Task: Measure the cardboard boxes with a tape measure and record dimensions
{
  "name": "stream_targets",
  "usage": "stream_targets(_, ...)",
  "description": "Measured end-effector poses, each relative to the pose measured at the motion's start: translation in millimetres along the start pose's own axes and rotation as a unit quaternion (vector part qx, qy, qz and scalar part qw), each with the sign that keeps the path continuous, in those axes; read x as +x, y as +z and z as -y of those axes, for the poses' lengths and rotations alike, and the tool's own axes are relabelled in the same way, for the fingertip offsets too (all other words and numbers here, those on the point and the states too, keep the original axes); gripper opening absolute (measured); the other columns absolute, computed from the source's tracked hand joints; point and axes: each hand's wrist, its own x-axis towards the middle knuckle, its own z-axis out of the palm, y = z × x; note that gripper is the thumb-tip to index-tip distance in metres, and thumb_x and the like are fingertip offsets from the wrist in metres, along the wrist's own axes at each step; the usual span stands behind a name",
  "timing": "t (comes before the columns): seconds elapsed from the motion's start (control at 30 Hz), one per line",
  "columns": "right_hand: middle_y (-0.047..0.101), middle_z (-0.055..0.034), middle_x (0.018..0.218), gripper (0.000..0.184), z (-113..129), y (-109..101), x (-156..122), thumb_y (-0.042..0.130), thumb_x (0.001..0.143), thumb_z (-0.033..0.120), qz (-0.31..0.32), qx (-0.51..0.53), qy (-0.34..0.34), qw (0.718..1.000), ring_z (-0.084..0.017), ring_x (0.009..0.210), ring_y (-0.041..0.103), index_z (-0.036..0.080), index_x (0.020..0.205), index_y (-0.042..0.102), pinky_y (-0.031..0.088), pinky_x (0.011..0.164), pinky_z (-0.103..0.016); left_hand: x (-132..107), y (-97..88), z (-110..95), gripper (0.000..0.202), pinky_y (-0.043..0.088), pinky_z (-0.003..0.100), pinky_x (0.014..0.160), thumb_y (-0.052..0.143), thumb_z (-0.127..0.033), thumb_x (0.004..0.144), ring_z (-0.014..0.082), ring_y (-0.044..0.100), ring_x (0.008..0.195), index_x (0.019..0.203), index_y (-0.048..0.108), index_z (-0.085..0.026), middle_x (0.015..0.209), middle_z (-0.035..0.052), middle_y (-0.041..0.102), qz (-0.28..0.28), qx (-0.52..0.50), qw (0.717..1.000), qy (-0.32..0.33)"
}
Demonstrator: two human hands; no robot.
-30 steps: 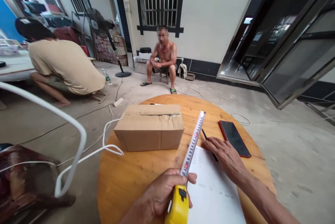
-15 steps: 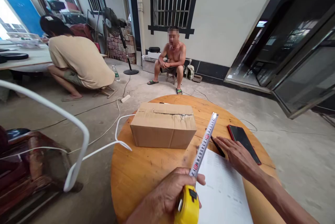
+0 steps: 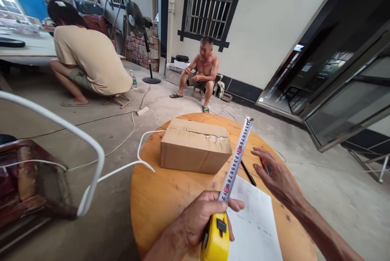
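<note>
My left hand [image 3: 199, 218] grips a yellow tape measure [image 3: 215, 238] near the round wooden table's [image 3: 158, 196] front edge. Its white blade [image 3: 236, 159] sticks out up and away, its tip in the air to the right of a taped cardboard box [image 3: 195, 145]. My right hand [image 3: 276, 175] hovers above the table with fingers spread and holds nothing. It lies right of the blade, over a black pen [image 3: 248, 172] and a red-edged phone [image 3: 267, 168], which it mostly hides. A white sheet of paper [image 3: 254, 224] lies under both hands.
A person in a beige shirt [image 3: 88, 59] crouches at the back left by a low table. Another person [image 3: 201, 72] sits by the wall. A white tube frame [image 3: 76, 139] and white cable [image 3: 134, 159] are at the left, a glass door [image 3: 344, 102] at the right.
My right hand has lifted off the pen and paper and now hovers with spread fingers over the phone. The tape blade has risen and tilted more upright. The view has shifted.
</note>
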Motion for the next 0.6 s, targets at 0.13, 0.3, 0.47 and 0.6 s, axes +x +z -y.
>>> stream_targets(0.13,0.051,-0.0069,0.134,0.040,48.8,-2.8,34.9,0.050,0.084,0.036,-0.011,0.047,-0.028,0.998,-0.026,0.123,0.047,0.026,0.122,0.051,0.040,0.100,-0.046,-30.6,1.3,-8.5,0.031,0.043,0.024,0.056,0.059,-0.034,0.075,0.0127,0.060,0.050,0.097,0.066,-0.012,0.079,0.0092,0.072,-0.006,-0.011,1.000,0.028)
stream_targets(0.3,0.045,-0.0090,0.139,0.053,91.3,9.7,80.9,0.047,0.085,0.048,0.024,0.038,-0.065,0.997,-0.029,0.128,0.041,0.024,0.132,0.043,0.035,0.101,-0.049,-84.0,-9.6,-23.4,0.029,0.045,0.025,0.061,0.061,-0.034,0.077,0.0139,0.064,0.060,0.096,0.067,-0.013,0.107,0.0145,0.069,-0.082,-0.001,0.995,0.052)
stream_targets(0.47,0.045,-0.0119,0.140,0.070,101.8,33.3,117.6,0.040,0.083,0.065,0.090,-0.065,-0.076,0.991,-0.034,0.129,0.037,0.022,0.137,0.039,0.029,0.100,-0.054,-109.3,-30.5,-15.6,0.028,0.042,0.024,0.051,0.063,-0.037,0.075,0.0106,0.058,0.050,0.089,0.068,-0.013,0.112,0.0154,0.067,-0.164,-0.005,0.984,0.075)
stream_targets(0.6,0.056,-0.0111,0.129,0.065,103.0,43.8,122.8,0.032,0.085,0.067,0.133,-0.074,-0.060,0.987,-0.033,0.118,0.048,0.022,0.131,0.047,0.035,0.094,-0.051,-117.0,-46.8,-6.7,0.031,0.044,0.025,0.053,0.062,-0.039,0.076,0.0121,0.058,0.054,0.093,0.069,-0.014,0.113,0.0144,0.067,-0.206,0.010,0.973,0.101)
